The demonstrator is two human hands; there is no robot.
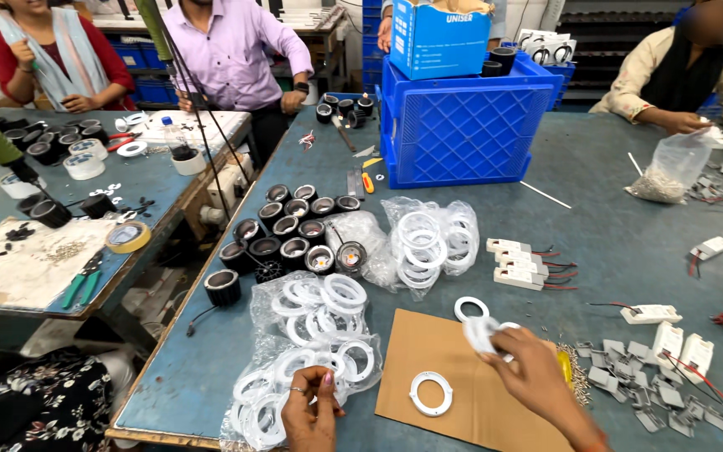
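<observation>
My left hand [311, 410] rests on a clear plastic bag of white rings [311, 351] at the table's near edge, fingers curled onto the bag. My right hand [533, 368] holds a white ring [483, 333] above a brown cardboard sheet [462, 377]. One loose white ring [431, 393] lies on the cardboard, another [470, 308] just beyond its far edge. A yellow-handled tool [564, 365] shows behind my right hand.
Black round housings [290, 230] cluster mid-table beside another bag of white rings [428, 238]. White driver boxes with red wires [520, 266] and small grey parts [642, 377] lie to the right. A blue crate [462, 125] stands behind. Other people sit at the far side.
</observation>
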